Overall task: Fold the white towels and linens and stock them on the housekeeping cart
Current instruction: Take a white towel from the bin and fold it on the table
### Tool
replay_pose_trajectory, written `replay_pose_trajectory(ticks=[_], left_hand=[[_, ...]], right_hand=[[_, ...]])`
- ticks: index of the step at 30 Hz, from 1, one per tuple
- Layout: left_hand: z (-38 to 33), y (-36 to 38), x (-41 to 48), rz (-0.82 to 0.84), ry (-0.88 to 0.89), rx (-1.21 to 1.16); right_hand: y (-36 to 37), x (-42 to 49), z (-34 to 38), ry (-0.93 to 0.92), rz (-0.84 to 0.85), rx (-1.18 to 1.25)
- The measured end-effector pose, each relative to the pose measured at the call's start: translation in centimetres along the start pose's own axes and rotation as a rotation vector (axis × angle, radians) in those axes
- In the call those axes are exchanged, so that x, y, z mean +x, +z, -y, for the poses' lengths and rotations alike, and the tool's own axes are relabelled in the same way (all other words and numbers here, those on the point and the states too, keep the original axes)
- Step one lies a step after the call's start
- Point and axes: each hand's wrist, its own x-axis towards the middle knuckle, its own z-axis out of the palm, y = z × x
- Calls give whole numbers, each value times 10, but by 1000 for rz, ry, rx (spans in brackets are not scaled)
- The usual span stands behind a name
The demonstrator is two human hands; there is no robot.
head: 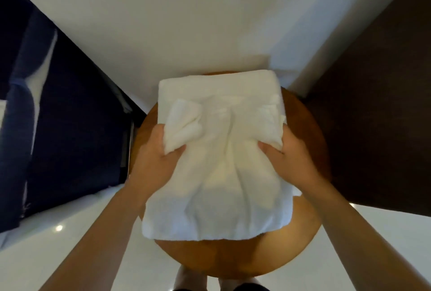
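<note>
Head view looks down on a round wooden surface (233,258), where a white towel (217,174) lies partly folded across the middle, its far edge at 12 o'clock neat and its near half rumpled. The left hand (156,157), at the towel's 9 o'clock side, grips a bunched corner of cloth with curled fingers. The right hand (289,157), at 3 o'clock, pinches the opposite edge between thumb and fingers. The step in hand looks like folding this towel over. The next move probably calls for carrying both held edges evenly across, then smoothing the creases flat. No cart shows; a dark panel (373,104) stands at 3 o'clock.
</note>
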Motion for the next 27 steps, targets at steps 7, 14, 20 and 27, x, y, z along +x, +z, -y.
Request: replay_pose_trajectory(ticks=[7,14,20,27], left_hand=[[-64,-44,9,-72,-108,-334],[-50,-47,99,1,-418,-644],[36,1,126,91,-525,-486],[72,-2,97,205,-486,-556]], right_hand=[[-45,10,72,-107,-13,28],[-43,99,74,35,-132,292],[11,128,-10,410,-20,438],[6,111,-18,439,16,423]])
